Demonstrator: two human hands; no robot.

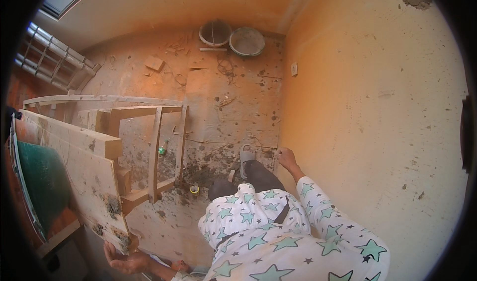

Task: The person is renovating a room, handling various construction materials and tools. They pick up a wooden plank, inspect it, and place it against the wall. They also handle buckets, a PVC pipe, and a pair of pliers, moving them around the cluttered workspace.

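My left hand (125, 260) is at the lower left, palm turned up and fingers apart. It is just below the near corner of a mortar-smeared wooden board (79, 174); whether it touches the wood I cannot tell. Along the board's top lies a thick timber beam (74, 132). My right hand (288, 160) is beside the pale wall (367, 132), its fingers curled closed. What it holds, if anything, is too small to make out. A grey slipper (246, 154) shows on my foot, on the dirty floor between the hands.
A wooden frame with upright slats (155, 152) stands left of my legs. Two round tubs (247, 41) sit at the far wall. A metal scaffold frame (54, 55), a green curved sheet (44, 186), a yellow-rimmed roll (194, 189) and a green bottle (162, 149) lie about.
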